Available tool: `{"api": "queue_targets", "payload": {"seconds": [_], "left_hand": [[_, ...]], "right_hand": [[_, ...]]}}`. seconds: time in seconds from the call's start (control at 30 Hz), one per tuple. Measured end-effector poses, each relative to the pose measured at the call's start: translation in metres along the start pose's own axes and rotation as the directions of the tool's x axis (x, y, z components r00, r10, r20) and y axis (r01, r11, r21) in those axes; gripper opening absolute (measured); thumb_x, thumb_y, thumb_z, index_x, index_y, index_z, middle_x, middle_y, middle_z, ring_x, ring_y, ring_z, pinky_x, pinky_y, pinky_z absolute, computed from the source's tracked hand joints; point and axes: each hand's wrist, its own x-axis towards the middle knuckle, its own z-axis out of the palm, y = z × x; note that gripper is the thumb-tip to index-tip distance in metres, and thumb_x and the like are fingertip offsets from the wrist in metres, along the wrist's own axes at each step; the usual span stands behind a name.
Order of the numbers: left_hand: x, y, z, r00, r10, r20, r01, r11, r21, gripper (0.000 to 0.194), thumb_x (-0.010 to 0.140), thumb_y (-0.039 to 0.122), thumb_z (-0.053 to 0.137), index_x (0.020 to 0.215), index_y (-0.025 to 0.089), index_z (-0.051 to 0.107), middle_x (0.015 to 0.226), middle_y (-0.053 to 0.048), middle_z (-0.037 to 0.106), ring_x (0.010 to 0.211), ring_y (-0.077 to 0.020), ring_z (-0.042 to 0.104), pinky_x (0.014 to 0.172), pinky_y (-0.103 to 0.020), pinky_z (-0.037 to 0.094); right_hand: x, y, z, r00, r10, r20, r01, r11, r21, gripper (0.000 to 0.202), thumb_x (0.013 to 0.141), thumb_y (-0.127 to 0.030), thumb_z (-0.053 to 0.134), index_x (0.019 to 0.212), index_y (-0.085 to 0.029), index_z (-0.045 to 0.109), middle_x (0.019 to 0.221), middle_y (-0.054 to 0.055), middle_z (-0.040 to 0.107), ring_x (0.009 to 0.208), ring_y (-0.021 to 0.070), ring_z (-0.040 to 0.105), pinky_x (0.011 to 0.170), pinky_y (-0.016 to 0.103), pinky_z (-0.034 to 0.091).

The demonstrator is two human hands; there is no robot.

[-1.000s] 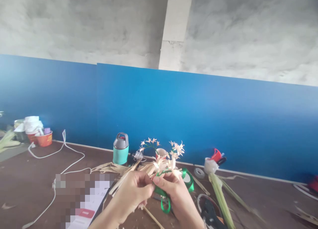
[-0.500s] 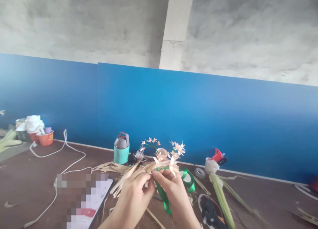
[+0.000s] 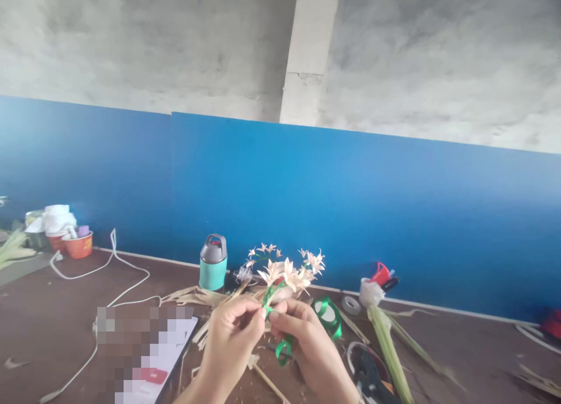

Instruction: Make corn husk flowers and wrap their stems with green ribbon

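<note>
Brown desk [image 3: 52,310], strewn with dry straw strips. Left hand [image 3: 230,339] and right hand [image 3: 302,345] pinch glossy green ribbon [image 3: 283,348] on pale paper flowers [image 3: 283,273], now raised higher.

No text, label or number is legible; the paper [image 3: 153,357] is blurred out.

brown table [image 3: 52,310], teal flask [image 3: 213,263] (upright), white cord [image 3: 114,263]

teal flask [image 3: 213,263] by the blue wall, white cable [image 3: 103,268] left, orange bowl [image 3: 79,244] far left.
</note>
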Motion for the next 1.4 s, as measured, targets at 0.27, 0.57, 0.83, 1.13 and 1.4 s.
{"api": "queue_targets", "payload": {"seconds": [0.27,0.57,0.83,1.13,1.4], "left_hand": [[0.006,0.006,-0.002,0.905,-0.358,0.231,0.412,0.873,-0.262,0.015,0.066,0.027,0.064,0.056,0.018,0.060,0.037,0.010,0.035,0.037,-0.0047,0.026,0.042,-0.020,0.020],[0.005,0.004,-0.003,0.798,-0.452,0.399,0.593,0.709,-0.381,0.022,0.055,0.031,0.073,0.057,0.017,0.056,0.047,0.004,0.055,0.039,-0.0027,0.029,0.041,-0.019,0.010],[0.004,0.002,-0.003,0.958,-0.205,0.202,0.194,0.978,0.074,0.019,0.071,0.023,0.059,0.053,0.018,0.059,0.048,0.004,0.046,0.046,-0.0090,0.038,0.046,-0.023,0.027],[0.001,0.010,-0.004,0.981,-0.165,0.101,0.160,0.985,0.057,0.024,0.077,0.031,0.055,0.059,0.017,0.061,0.046,0.003,0.047,0.043,-0.0100,0.041,0.045,-0.023,0.032],[0.001,-0.002,0.001,0.939,-0.342,0.032,0.326,0.860,-0.391,0.029,0.069,0.040,0.069,0.056,0.015,0.063,0.042,0.007,0.041,0.038,-0.0030,0.024,0.039,-0.019,0.016]], "right_hand": [[0.004,0.006,-0.014,0.991,-0.028,0.132,0.010,0.990,0.138,0.021,0.069,-0.029,0.076,0.086,-0.018,0.070,0.083,0.003,0.067,0.072,0.0141,0.057,0.067,0.024,0.041],[0.001,0.005,-0.001,0.974,-0.118,0.194,0.068,0.967,0.244,0.012,0.069,-0.024,0.076,0.072,-0.014,0.070,0.063,0.002,0.064,0.054,0.0128,0.056,0.054,0.025,0.043],[-0.001,0.002,0.000,0.989,-0.135,-0.052,0.139,0.987,0.081,0.018,0.060,-0.021,0.081,0.073,-0.014,0.070,0.069,0.003,0.068,0.069,0.0178,0.060,0.069,0.029,0.047],[-0.002,-0.006,0.003,0.992,-0.127,-0.028,0.122,0.984,-0.131,0.022,0.071,-0.035,0.074,0.072,-0.015,0.065,0.065,-0.002,0.057,0.057,0.0075,0.044,0.054,0.018,0.036],[-0.004,-0.004,0.002,0.999,-0.004,-0.038,0.003,0.999,-0.045,0.012,0.066,-0.020,0.069,0.065,-0.014,0.058,0.052,-0.007,0.043,0.044,0.0038,0.021,0.041,0.018,0.015]]}}
